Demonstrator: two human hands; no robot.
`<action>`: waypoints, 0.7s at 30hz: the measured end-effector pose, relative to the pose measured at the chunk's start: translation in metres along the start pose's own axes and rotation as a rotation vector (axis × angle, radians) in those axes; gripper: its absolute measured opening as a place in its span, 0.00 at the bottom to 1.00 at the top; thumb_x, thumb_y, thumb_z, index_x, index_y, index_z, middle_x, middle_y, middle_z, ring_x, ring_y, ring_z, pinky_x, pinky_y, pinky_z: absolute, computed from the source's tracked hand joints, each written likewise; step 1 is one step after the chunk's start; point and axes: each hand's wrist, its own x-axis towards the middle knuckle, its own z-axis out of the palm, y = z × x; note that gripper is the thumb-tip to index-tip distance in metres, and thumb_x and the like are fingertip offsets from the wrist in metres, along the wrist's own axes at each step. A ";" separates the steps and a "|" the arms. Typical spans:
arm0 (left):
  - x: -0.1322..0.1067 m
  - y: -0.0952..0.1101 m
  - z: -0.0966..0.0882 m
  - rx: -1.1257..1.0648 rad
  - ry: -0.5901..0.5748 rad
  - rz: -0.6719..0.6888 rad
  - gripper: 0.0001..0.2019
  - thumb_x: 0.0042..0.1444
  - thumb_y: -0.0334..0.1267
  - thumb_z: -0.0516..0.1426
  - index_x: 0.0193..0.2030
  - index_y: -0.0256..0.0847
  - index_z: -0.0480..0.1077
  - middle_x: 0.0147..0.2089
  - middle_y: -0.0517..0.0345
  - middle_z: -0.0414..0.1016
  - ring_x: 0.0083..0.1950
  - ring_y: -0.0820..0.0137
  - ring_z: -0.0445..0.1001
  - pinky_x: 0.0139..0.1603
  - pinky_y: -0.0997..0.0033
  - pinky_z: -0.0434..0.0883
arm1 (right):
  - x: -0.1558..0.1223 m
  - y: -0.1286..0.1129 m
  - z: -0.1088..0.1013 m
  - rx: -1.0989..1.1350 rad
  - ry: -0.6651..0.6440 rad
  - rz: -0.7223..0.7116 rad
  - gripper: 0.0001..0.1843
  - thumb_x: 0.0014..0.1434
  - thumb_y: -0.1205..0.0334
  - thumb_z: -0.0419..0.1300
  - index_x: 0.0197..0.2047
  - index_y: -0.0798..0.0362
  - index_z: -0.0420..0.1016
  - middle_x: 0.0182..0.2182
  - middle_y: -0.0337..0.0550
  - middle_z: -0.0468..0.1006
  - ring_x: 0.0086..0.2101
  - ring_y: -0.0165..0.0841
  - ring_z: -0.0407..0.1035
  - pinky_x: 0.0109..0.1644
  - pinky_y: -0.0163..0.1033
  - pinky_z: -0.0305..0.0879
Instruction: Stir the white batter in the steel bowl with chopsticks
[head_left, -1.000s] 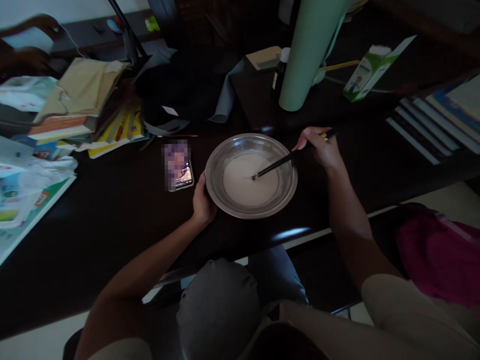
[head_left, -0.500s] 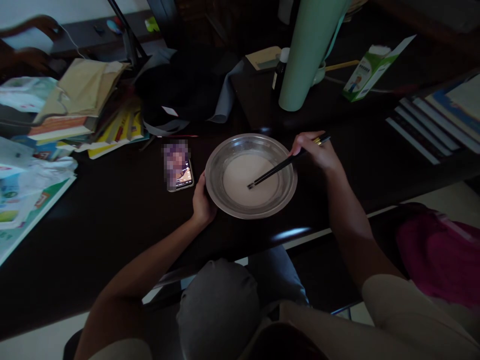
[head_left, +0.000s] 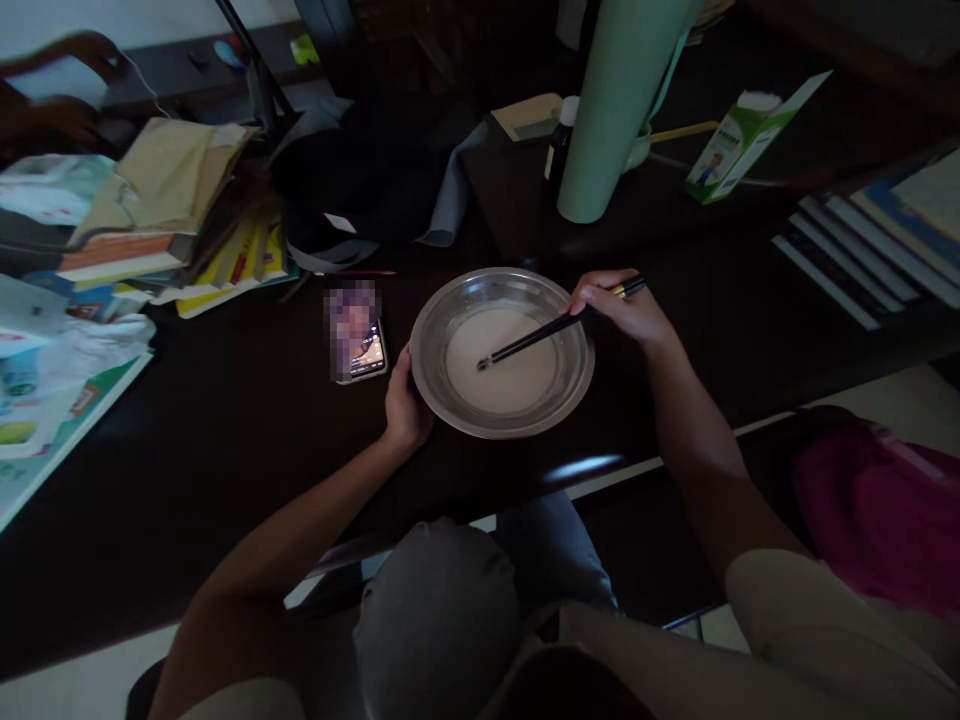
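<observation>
A round metal bowl point(head_left: 427, 375) sits on the dark table and holds a pale, milky liquid point(head_left: 499, 395). My left hand point(head_left: 407, 408) grips the bowl's left side, with its fingers partly hidden behind and under the rim. Over the right rim, my right hand point(head_left: 619, 305) is closed around black chopsticks point(head_left: 544, 331) with gold bands. Their tips reach into the liquid, left of the bowl's middle. Just left of the bowl lies a phone point(head_left: 367, 350) with a lit screen, partly blurred out.
Behind the bowl stand a tall green bottle point(head_left: 619, 110), a small dark bottle point(head_left: 559, 150) and a green-white carton point(head_left: 731, 150). Books point(head_left: 862, 260) are stacked at right. Papers and books point(head_left: 157, 190) pile up at left, beside a black bag point(head_left: 375, 170).
My right hand has shifted slightly left and tilted the chopsticks flatter. Their tips have moved left through the liquid. The bowl and my left hand stay in place.
</observation>
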 end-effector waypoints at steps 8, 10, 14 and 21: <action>0.000 0.000 0.000 -0.018 -0.006 0.001 0.14 0.60 0.49 0.59 0.45 0.45 0.79 0.49 0.58 0.84 0.59 0.59 0.77 0.64 0.59 0.71 | -0.001 -0.002 -0.001 0.029 0.099 -0.006 0.24 0.59 0.39 0.63 0.22 0.47 0.79 0.22 0.39 0.80 0.27 0.33 0.75 0.37 0.42 0.71; 0.000 0.000 0.001 -0.021 -0.003 -0.007 0.13 0.61 0.48 0.58 0.45 0.45 0.79 0.49 0.59 0.84 0.59 0.59 0.78 0.63 0.61 0.72 | 0.000 -0.002 0.000 0.005 0.030 0.006 0.22 0.58 0.39 0.63 0.25 0.47 0.81 0.25 0.40 0.82 0.30 0.33 0.76 0.38 0.41 0.71; -0.001 0.001 0.001 -0.018 -0.002 -0.010 0.14 0.61 0.48 0.57 0.45 0.45 0.79 0.50 0.58 0.83 0.60 0.59 0.77 0.64 0.59 0.72 | 0.001 -0.001 0.000 0.024 0.122 -0.004 0.21 0.57 0.40 0.64 0.25 0.47 0.81 0.25 0.39 0.82 0.29 0.32 0.76 0.38 0.40 0.71; 0.000 0.000 0.000 0.013 0.004 0.011 0.14 0.59 0.50 0.59 0.43 0.45 0.78 0.49 0.56 0.83 0.62 0.57 0.76 0.65 0.58 0.70 | 0.000 0.000 -0.001 0.006 0.042 0.017 0.22 0.57 0.38 0.64 0.24 0.47 0.81 0.25 0.40 0.82 0.29 0.33 0.76 0.34 0.40 0.70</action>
